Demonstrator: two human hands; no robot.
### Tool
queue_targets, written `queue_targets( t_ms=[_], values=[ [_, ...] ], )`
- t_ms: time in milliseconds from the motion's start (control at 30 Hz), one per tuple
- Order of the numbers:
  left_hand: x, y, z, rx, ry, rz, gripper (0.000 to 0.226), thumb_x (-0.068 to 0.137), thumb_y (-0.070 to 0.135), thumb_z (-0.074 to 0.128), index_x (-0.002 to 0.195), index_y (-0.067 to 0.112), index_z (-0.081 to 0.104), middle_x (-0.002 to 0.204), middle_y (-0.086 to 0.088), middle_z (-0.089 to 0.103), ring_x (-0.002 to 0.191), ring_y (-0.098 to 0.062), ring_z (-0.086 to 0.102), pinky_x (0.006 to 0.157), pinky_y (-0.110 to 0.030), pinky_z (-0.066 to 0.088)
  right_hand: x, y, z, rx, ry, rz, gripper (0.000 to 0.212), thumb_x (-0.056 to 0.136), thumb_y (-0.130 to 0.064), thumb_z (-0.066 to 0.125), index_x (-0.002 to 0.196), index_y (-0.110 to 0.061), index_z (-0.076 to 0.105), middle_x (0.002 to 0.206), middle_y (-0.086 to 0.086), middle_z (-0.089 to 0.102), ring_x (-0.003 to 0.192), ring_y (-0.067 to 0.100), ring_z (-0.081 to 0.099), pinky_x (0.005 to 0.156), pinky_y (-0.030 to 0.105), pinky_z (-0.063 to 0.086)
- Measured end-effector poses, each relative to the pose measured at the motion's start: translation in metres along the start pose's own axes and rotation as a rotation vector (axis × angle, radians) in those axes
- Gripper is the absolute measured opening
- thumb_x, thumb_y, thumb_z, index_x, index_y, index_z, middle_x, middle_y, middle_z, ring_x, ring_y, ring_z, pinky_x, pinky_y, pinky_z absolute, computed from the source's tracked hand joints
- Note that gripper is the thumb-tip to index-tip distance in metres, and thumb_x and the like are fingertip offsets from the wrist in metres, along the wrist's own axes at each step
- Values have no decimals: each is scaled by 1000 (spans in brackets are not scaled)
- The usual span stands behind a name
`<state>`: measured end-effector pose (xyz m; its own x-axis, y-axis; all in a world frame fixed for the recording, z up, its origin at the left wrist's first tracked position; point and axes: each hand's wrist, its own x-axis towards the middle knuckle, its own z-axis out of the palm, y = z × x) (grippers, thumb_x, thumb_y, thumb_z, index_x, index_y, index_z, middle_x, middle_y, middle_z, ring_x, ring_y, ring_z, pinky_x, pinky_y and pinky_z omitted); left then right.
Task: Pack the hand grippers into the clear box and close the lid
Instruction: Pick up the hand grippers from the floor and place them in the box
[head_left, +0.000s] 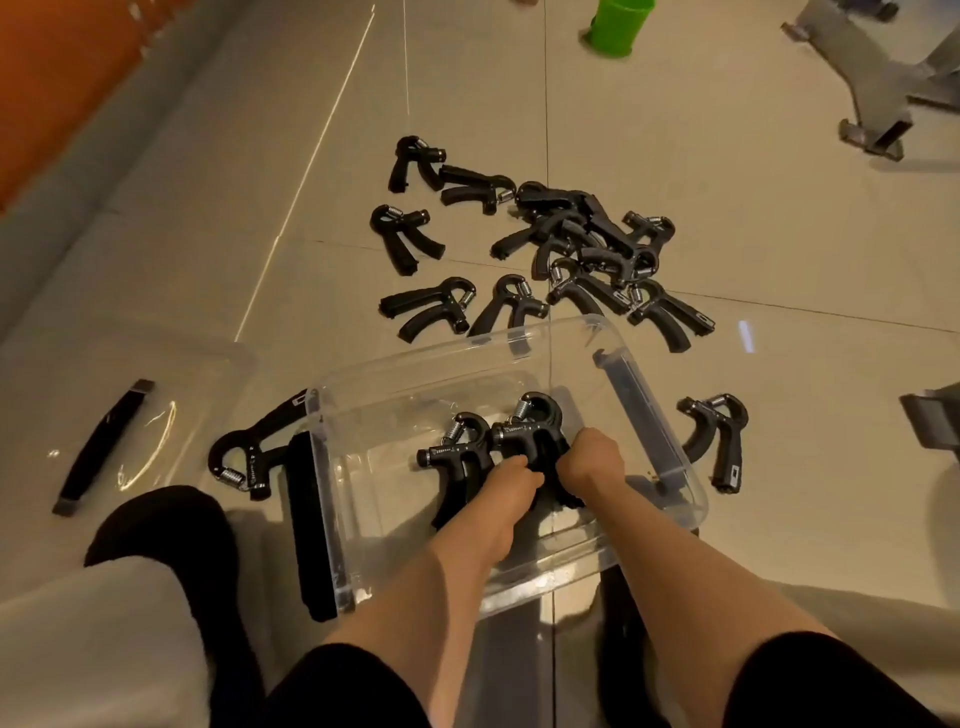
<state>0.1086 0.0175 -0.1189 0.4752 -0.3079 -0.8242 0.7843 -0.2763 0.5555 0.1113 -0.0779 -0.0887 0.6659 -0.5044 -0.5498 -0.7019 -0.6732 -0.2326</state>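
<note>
Hands, left (511, 480) and right (589, 462), hold black spring hand grippers (524, 431) upright inside the clear plastic box (649, 415), apparently to row them compactly. Fingers curled, partly hidden.

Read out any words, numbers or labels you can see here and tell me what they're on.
None can be read.
Hand grippers in the clear box: small pale markings on the bodies, too blurred to read.
Gripper right of the box: a small pale label near its handle end, unreadable.

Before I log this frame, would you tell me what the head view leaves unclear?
- Fingertips of the left hand and right hand: curled out of sight among the grippers in the box.
- Count in the floor pile: the grippers overlap.
- Lid: clear, its outline faint under glare.
- Green container: cut off by the top edge.
</note>
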Motion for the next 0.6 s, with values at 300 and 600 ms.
queue_targets(
  t_ms=[300, 600],
  values=[
    [-14, 13, 3, 84, 88, 108, 24, 96, 2, 38, 84, 18, 51, 79, 0, 46, 69, -10, 43, 63, -23, 37, -11, 7, -13, 26, 10, -206, 18, 88, -1, 46, 99, 1, 61, 101, 17, 65, 95, 31, 62, 74, 31, 48],
    [-67, 63, 71, 119, 303, 617, 23, 92, 11, 51, 110, 15, 65, 105, 0, 64, 96, -15, 59, 83, -27, 48, -57, 56, -83, 341, 532, -504, 21, 92, -15, 54, 108, -11, 66, 96, 4, 69, 85, 16, 62, 77, 26, 48]
  ],
)
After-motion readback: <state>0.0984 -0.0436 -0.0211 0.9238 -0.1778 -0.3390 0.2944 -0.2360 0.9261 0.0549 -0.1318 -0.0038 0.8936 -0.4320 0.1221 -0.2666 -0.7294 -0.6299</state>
